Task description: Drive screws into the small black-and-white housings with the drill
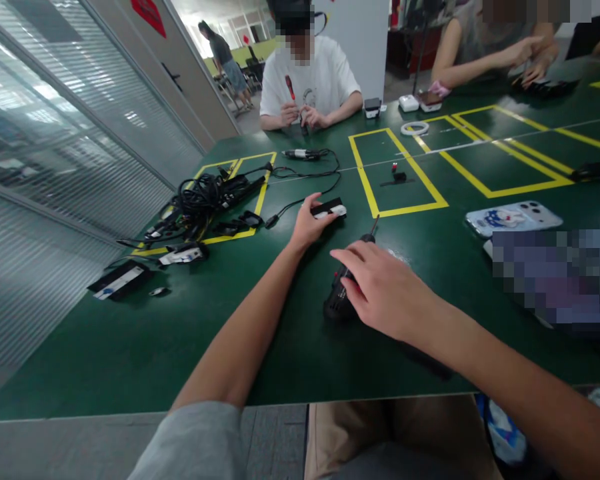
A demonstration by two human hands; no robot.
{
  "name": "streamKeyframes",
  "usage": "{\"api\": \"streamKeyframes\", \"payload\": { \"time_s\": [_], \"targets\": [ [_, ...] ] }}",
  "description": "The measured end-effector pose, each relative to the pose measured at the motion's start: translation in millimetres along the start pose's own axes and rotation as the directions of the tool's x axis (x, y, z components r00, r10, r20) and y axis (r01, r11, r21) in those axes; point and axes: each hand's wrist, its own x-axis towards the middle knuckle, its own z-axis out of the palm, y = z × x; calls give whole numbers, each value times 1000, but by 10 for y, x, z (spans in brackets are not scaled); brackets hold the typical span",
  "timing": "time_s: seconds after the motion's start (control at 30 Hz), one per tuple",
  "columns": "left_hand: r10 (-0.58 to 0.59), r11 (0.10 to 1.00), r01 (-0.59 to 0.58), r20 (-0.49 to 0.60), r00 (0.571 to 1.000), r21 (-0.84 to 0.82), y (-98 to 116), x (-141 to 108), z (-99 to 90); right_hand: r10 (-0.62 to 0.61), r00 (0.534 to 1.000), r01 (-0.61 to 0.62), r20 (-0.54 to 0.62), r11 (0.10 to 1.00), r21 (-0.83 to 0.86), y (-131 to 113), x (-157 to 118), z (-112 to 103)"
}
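My left hand [311, 221] is closed around a small black box with a white face [333, 208], near the middle of the green table. Lower and to the right, my right hand [387, 283] lies over a black cordless screwdriver [341, 297], with thumb and forefinger at its body. The tool's thin bit [375, 225] points away from me. Its lower end shows beneath my right wrist, and my other fingers are partly hidden. A black cable with a plug [271, 221] lies just left of my left hand.
Tangled black cables [205, 200] and small devices [120, 280] cover the left side. Yellow tape [410, 209] outlines rectangles, one holding small black parts [399, 177]. A phone [513, 219] lies at right. Opposite, a person [310, 73] holds a red screwdriver [290, 87]; another sits farther right.
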Motion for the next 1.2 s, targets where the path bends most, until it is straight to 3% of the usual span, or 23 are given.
{"api": "streamKeyframes", "payload": {
  "time_s": [0.1,0.2,0.3,0.43,0.53,0.63,0.77,0.87,0.97,1.03,1.1,1.2],
  "targets": [
    [23,996,-15,89,996,-89,32,183,257,163,986,-155,23,966,-207,-7,-367,-5],
    [60,990,-38,158,986,-138,58,243,314,278,951,-225,136,922,-316,-12,-545,121],
    [104,987,-82,159,982,-141,56,231,289,319,928,-220,192,885,-411,-93,-511,253],
    [141,987,-128,147,979,-97,52,196,256,466,881,-374,82,792,-482,-227,-368,345],
    [145,986,-132,136,980,-99,48,187,245,515,853,-428,85,783,-451,-234,-333,345],
    [150,984,-136,136,979,-111,22,197,243,518,847,-453,119,820,-350,-151,-356,301],
    [157,983,-140,143,977,-120,-11,239,242,555,828,-534,80,824,-188,14,-395,190],
    [140,986,-121,173,975,-119,-5,270,232,575,817,-575,29,812,99,116,-419,62],
    [141,984,-116,199,970,-134,21,277,220,611,792,-526,6,677,515,150,-458,-80],
    [138,984,-111,200,970,-141,39,268,215,640,768,-442,-23,556,704,128,-488,-151],
    [135,984,-108,198,971,-142,53,256,212,673,736,-356,-76,480,802,87,-510,-192],
    [136,985,-108,208,969,-138,50,253,212,713,686,-286,-147,450,846,37,-520,-209]
  ]
}}
